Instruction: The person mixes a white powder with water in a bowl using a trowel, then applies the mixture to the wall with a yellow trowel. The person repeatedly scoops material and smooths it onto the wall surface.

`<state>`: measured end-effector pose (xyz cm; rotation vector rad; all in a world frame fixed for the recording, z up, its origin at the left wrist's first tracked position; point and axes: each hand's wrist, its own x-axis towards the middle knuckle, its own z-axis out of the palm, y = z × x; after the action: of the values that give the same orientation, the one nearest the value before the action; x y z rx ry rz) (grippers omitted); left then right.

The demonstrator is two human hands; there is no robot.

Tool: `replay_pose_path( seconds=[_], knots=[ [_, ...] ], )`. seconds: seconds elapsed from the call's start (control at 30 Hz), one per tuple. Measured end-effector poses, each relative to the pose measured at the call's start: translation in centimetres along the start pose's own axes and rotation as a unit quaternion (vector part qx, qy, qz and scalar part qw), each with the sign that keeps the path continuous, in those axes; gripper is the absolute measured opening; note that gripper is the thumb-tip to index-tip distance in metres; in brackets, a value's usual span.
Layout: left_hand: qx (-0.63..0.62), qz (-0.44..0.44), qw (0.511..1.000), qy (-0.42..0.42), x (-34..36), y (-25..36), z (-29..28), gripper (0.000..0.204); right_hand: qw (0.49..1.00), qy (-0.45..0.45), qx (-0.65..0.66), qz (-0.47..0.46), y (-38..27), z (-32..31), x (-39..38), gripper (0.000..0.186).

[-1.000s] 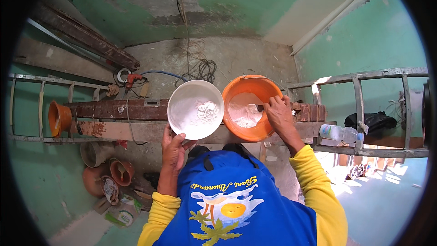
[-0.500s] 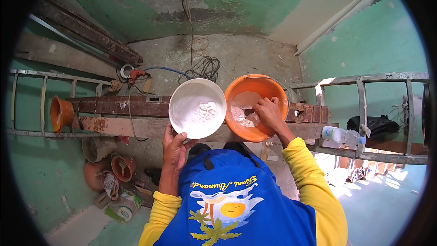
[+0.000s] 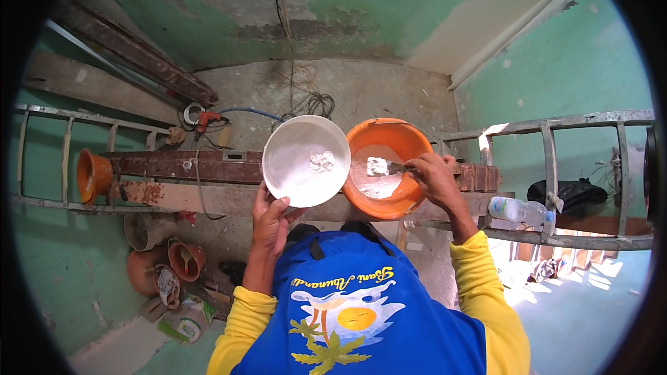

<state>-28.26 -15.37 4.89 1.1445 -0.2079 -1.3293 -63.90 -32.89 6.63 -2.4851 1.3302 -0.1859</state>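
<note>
My left hand (image 3: 269, 221) grips the lower rim of a round white bucket (image 3: 295, 184), tilted so its inside shows. A small heap of white powder (image 3: 322, 162) lies in it. Touching it on the right is an orange bucket (image 3: 415, 140) with pale powder (image 3: 379, 186) at the bottom. Over that bucket's right rim, my right hand (image 3: 436, 179) is closed around a putty knife (image 3: 397, 167), whose handle is mostly hidden by the fingers. White powder sits piled on the blade, which is inside the orange bucket.
Wooden planks (image 3: 177, 193) rest across two ladders (image 3: 549, 160). A plastic bottle (image 3: 517, 210) lies at the right, near a black bag (image 3: 571, 196). Another orange bucket (image 3: 94, 175) stands at the left end. Beyond lie a red drill (image 3: 206, 121) and coiled cable (image 3: 316, 105).
My right hand has moved right and slightly back from inside the orange bucket, bringing the loaded putty knife blade into sight. The white bucket has shifted slightly right and up.
</note>
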Motion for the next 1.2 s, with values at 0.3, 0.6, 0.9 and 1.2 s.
replay_pose_path(
  seconds=[0.3, 0.6, 0.9, 1.2],
  knots=[
    [-0.006, -0.011, 1.0, -0.029, 0.8, -0.6, 0.3, 0.077, 0.992, 0.102, 0.051, -0.058, -5.6, -3.6, 0.0, 0.026],
    [-0.019, -0.012, 0.999, -0.043, 0.4, -0.4, 0.6, 0.074, 0.968, 0.201, -0.036, -0.146, -11.0, 0.0, 1.2, 0.029],
    [-0.003, -0.016, 0.999, -0.038, 0.3, -0.4, 0.1, 0.078, 0.952, 0.252, -0.063, -0.162, -11.4, -0.4, 0.9, 0.034],
    [-0.007, -0.01, 1.0, -0.018, 0.3, -0.4, 0.0, 0.076, 0.973, 0.229, -0.005, -0.027, -7.4, -2.8, 0.3, 0.033]
  ],
)
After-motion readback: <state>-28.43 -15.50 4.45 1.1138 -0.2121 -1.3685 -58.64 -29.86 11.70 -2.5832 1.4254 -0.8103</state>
